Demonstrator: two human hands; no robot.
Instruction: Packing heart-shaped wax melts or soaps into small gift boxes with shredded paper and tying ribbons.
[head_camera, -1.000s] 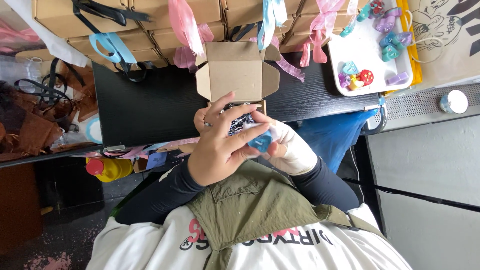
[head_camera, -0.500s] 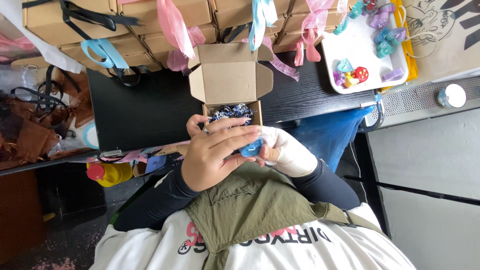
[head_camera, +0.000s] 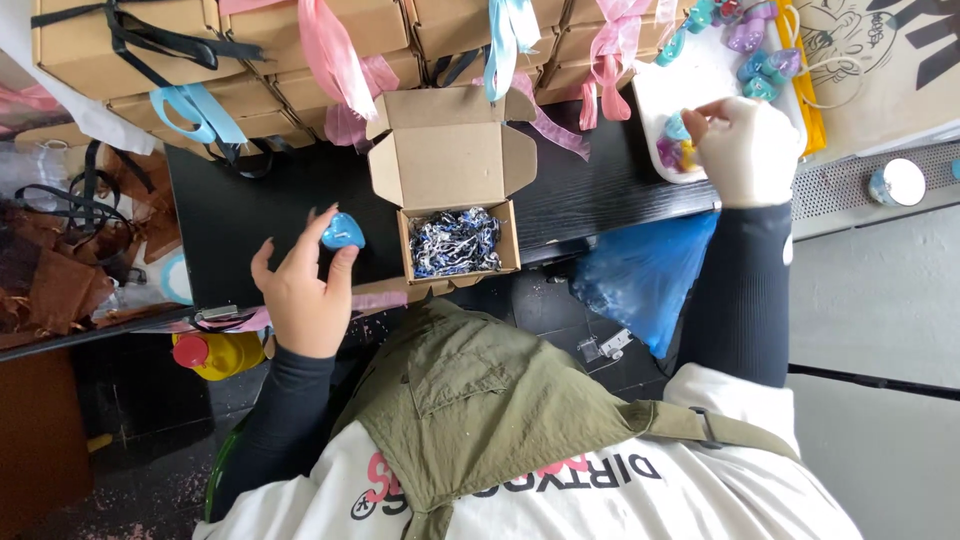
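The left hand (head_camera: 300, 290), in the centre-left of the frame, pinches a small blue heart-shaped piece (head_camera: 342, 232) between thumb and fingertips, the other fingers fanned loosely above the black tabletop (head_camera: 250, 220). The heart sits at the hand's upper right, just left of the open cardboard box (head_camera: 452, 190), apart from it. That box stands in the middle of the frame with its lid flaps folded back, and its lower compartment is filled with blue, black and white shredded paper (head_camera: 456, 242).

The right hand (head_camera: 742, 150), wearing a white glove, is in the upper right, well apart from the heart. It rests curled over the edge of a white tray (head_camera: 655, 90), its fingertips at a small cluster of coloured pieces (head_camera: 675, 145) there; whether it grips one I cannot tell. More heart-shaped pieces (head_camera: 760, 65) in teal and purple lie higher on the tray.

Along the top of the frame stand stacked closed cardboard boxes (head_camera: 300, 40) tied with pink, light blue and black ribbons. A blue plastic bag (head_camera: 640, 275) hangs below the table edge at centre right.
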